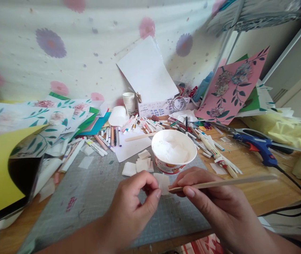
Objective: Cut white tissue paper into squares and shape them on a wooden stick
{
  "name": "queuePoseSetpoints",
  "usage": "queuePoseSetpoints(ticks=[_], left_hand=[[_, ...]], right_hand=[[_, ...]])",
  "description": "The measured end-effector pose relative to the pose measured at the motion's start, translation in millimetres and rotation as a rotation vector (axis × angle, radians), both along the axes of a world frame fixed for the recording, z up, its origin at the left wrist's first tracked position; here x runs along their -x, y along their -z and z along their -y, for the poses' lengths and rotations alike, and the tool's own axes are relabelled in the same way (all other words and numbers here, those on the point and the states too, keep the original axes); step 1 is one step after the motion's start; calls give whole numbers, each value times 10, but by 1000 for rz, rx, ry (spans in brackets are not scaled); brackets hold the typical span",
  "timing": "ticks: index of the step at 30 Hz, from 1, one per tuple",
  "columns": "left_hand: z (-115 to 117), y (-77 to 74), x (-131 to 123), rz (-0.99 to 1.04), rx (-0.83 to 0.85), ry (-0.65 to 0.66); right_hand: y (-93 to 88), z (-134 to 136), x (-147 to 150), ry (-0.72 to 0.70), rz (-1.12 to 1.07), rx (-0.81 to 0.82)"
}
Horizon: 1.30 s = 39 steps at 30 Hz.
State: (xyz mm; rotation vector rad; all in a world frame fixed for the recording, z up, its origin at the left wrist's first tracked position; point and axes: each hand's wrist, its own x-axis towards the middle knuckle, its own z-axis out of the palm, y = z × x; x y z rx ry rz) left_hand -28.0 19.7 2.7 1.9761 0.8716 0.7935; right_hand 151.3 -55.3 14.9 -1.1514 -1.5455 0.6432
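Observation:
Between thumb and forefinger, my left hand (137, 201) pinches a small thin white paper square (163, 182) by its near-left edge. My right hand (208, 197) grips a flat wooden craft stick (227, 182), which points out to the right; its left end is close to the paper square, and I cannot tell if they touch. Just beyond my hands stands a paper bowl (173, 151) holding a white, creamy substance. Several more white paper squares (137, 165) lie loosely stacked left of the bowl. Both hands are over the grey cutting mat (87, 208).
Many marker pens (108, 137) lie scattered behind the bowl. A blue hot glue gun (261, 146) with its cord is at right. Another wooden stick (139, 137) rests on white paper. A pink flower picture (232, 86) leans at right; a yellow sheet (5, 169) is at left.

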Motion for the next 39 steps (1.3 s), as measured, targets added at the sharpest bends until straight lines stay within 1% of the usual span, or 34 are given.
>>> queuePoseSetpoints(ticks=[4, 6, 8, 11, 14, 17, 19, 21, 23, 25, 27, 29, 34, 37, 39], left_hand=[[-30, 25, 10, 96, 187, -27], [-45, 39, 16, 164, 253, -39], [-58, 47, 19, 223, 290, -49], [-70, 50, 18, 263, 319, -58], [-78, 55, 15, 242, 311, -58], [-81, 65, 13, 196, 245, -47], [-79, 69, 12, 170, 179, -33], [-74, 65, 11, 143, 91, -17], [-69, 54, 8, 133, -33, -8], [-66, 43, 5, 141, -162, 15], [-65, 37, 2, 153, -255, 46], [-66, 41, 2, 140, -307, 83], [-58, 63, 15, 110, -389, 158], [-50, 52, 24, 115, -393, 165], [-48, 35, 26, 124, -397, 156]], right_hand=[[-36, -25, -108, 65, -46, 19], [-67, -54, -176, 93, -52, 4], [-102, -96, -248, 138, -29, -48], [-137, -190, -353, 245, 67, -121], [-132, -324, -442, 325, 226, -138], [-112, -454, -500, 315, 360, -153], [-117, -492, -501, 310, 389, -184], [-147, -471, -453, 325, 366, -237], [-193, -401, -357, 281, 278, -267], [-236, -314, -235, 122, 142, -209], [-258, -245, -128, -42, 42, -122], [-256, -211, -63, -132, 8, -72], [-186, -219, -61, -192, 44, 15], [-142, -220, -83, -187, 60, 44], [-122, -217, -91, -180, 23, 35]])
